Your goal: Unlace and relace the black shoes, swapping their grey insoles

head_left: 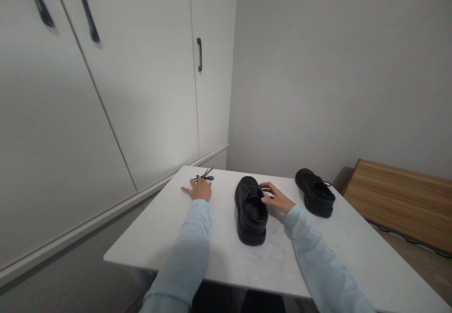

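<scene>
One white table [158,230] beside pale cabinets [151,92], left hand [201,189], right hand [279,202], each grip wide

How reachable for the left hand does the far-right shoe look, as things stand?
Probably not easily: the left hand is at the black lace, and the middle shoe and right hand lie between it and the far-right shoe.
</scene>
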Tool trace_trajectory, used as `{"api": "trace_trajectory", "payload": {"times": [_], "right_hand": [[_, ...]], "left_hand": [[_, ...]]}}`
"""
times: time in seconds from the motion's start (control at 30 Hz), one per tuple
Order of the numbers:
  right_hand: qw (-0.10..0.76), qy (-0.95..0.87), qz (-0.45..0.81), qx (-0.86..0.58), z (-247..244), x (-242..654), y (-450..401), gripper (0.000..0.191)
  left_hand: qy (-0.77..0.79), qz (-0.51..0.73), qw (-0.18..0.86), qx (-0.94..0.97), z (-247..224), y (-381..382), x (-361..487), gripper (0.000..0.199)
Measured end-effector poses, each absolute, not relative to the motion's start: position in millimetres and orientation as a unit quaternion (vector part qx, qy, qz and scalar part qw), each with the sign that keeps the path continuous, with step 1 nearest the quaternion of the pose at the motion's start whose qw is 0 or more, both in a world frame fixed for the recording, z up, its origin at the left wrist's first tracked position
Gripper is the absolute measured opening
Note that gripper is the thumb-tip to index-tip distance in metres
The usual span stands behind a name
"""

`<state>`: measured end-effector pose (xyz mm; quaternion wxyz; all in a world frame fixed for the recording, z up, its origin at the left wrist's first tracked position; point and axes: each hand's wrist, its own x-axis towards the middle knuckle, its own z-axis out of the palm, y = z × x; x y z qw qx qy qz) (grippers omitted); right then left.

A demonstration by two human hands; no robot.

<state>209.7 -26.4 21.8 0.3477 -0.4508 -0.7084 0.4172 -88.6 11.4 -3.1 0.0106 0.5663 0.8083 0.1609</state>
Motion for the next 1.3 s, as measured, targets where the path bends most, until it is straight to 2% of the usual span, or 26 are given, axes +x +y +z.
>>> {"api": "trace_trajectory", "payload": {"times": [0.17, 0.4, 0.6, 0.7, 0.77, 0.83, 0.93, 1.03, 1.3], "right_hand": [[0.353, -0.714, 0.412, -0.442, 24.4, 208.2, -27.6, 0.064], [0.360, -0.712, 0.416, -0.437, 23.9, 208.3, -28.4, 0.063], [0.361, -0.710, 0.413, -0.442, 21.7, 207.8, -27.1, 0.062], [0.358, -0.713, 0.409, -0.444, 22.8, 207.4, -27.4, 0.061], [0.358, -0.716, 0.405, -0.442, 23.5, 207.2, -27.8, 0.060], [0.361, -0.718, 0.402, -0.439, 23.6, 207.0, -27.8, 0.059], [0.369, -0.714, 0.401, -0.440, 22.2, 206.8, -27.2, 0.060], [0.375, -0.709, 0.400, -0.443, 20.7, 206.7, -26.4, 0.060], [0.368, -0.706, 0.388, -0.464, 22.7, 207.6, -26.6, 0.051]], "left_hand": [[0.794, 0.189, -0.013, 0.577, -4.5, 13.8, -88.8, 0.043], [0.700, 0.321, -0.035, 0.637, 15.0, 6.7, -73.3, 0.028], [0.540, 0.407, 0.043, 0.736, 55.4, -9.4, -45.4, 0.015], [0.458, 0.414, 0.160, 0.770, 78.6, -31.7, -24.2, 0.018], [0.430, 0.363, 0.222, 0.796, 91.0, -50.3, -9.6, 0.024], [0.421, 0.275, 0.237, 0.831, 98.8, -67.3, 3.3, 0.019], [0.446, 0.138, 0.175, 0.867, 101.6, -82.2, 17.6, 0.008], [0.462, 0.061, 0.110, 0.878, 98.7, -83.3, 26.5, 0.006], [0.471, -0.062, 0.068, 0.877, 94.7, -74.7, 43.4, 0.035]]}}
